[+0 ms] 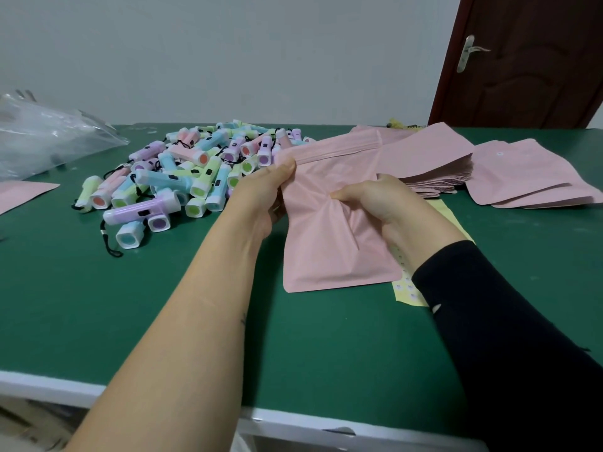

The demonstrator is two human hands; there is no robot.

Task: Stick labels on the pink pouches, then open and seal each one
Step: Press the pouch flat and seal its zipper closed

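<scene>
I hold one pink pouch (329,249) above the green table (137,308), its zip strip at the top and its bottom edge near the table. My left hand (264,194) pinches its upper left edge just under the zip. My right hand (381,203) grips the pouch's middle right, bunching the film into creases. A yellow label sheet (408,288) with small round stickers lies under the pouch and my right wrist. A thick stack of pink pouches (434,164) lies behind my right hand, and more pouches (535,177) are spread at the right.
A heap of pastel mini flashlights (182,174) with black cords covers the table's middle left. A clear plastic bag (49,138) lies at the far left, with a pink pouch corner (19,194) below it. A brown door (528,60) stands behind the table at the right.
</scene>
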